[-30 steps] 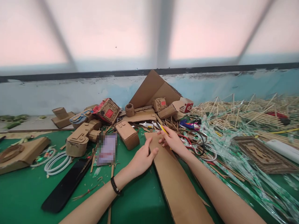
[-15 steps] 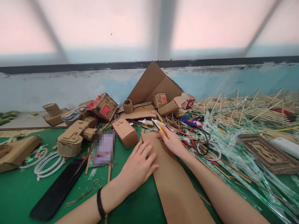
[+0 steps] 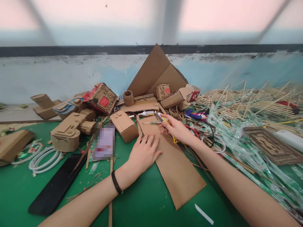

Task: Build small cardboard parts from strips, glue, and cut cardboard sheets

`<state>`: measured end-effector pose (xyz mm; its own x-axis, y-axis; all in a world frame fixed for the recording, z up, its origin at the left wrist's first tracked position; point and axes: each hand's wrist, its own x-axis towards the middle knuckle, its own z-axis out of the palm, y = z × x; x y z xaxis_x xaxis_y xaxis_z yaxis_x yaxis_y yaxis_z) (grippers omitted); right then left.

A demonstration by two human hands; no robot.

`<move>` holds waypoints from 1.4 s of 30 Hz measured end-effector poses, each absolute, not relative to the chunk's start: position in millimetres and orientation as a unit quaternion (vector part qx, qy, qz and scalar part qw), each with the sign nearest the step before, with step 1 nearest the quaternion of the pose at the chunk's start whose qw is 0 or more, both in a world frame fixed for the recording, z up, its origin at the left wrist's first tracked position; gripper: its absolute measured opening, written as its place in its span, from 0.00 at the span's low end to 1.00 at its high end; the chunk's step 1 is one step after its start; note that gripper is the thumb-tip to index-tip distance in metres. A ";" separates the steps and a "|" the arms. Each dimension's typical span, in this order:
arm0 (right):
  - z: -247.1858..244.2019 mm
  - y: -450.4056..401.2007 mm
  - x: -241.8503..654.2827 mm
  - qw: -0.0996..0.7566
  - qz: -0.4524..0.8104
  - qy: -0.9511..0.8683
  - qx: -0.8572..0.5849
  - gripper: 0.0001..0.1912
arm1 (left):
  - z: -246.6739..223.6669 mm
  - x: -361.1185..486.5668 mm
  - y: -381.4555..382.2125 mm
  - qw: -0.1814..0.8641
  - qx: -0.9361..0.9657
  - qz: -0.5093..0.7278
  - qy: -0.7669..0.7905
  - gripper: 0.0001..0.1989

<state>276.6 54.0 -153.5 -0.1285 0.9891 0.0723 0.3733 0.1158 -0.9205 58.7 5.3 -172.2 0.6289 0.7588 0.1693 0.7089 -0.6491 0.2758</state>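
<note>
A long flat piece of cardboard [image 3: 176, 171] lies on the green tabletop in front of me. My left hand [image 3: 145, 154] rests flat on its left edge with the fingers spread. Above the cardboard's far right part, my right hand [image 3: 174, 127] is closed around a yellow and grey utility knife [image 3: 162, 119], whose front end points away to the left. A small cardboard box [image 3: 124, 126] stands just beyond my left fingertips. White glue-like tubes [image 3: 147, 113] lie past the cardboard's far end.
Cardboard models [image 3: 67, 130] and a coiled white tube [image 3: 44, 161] are on the left, beside a long black case-like object [image 3: 58, 184]. Plastic wrap [image 3: 233, 138] and thin wooden sticks [image 3: 239, 99] heap up on the right. A big cardboard sheet [image 3: 153, 74] leans against the wall.
The view has tilted down, showing the cardboard's near end and a white strip on the table. My left hand now lies flatter on the cardboard; my right hand still holds the knife.
</note>
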 end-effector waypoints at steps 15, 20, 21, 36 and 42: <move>-178.5 41.5 298.8 0.445 0.439 -0.576 -0.526 0.25 | -161.4 67.6 -111.6 -0.095 0.975 0.182 0.083 0.22; -173.2 46.5 307.6 0.462 0.511 -0.505 -0.521 0.22 | -170.0 62.1 -122.4 -0.174 0.952 0.247 0.046 0.14; -172.5 45.9 309.1 0.465 0.515 -0.499 -0.519 0.21 | -169.4 60.3 -125.1 -0.177 0.951 0.251 0.039 0.14; -128.4 33.7 332.9 0.586 0.488 -0.452 -0.463 0.21 | 85.5 34.5 -37.6 -0.010 0.725 0.632 0.272 0.12; -125.8 28.7 334.7 0.571 0.480 -0.472 -0.470 0.24 | -12.0 40.0 16.5 0.267 0.651 0.570 0.424 0.10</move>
<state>334.7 28.7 -125.8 0.0935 0.9917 0.0888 -0.1043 0.0985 -0.9897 40.0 16.5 -12.0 -0.0095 0.8564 0.5163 0.2467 -0.4983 0.8311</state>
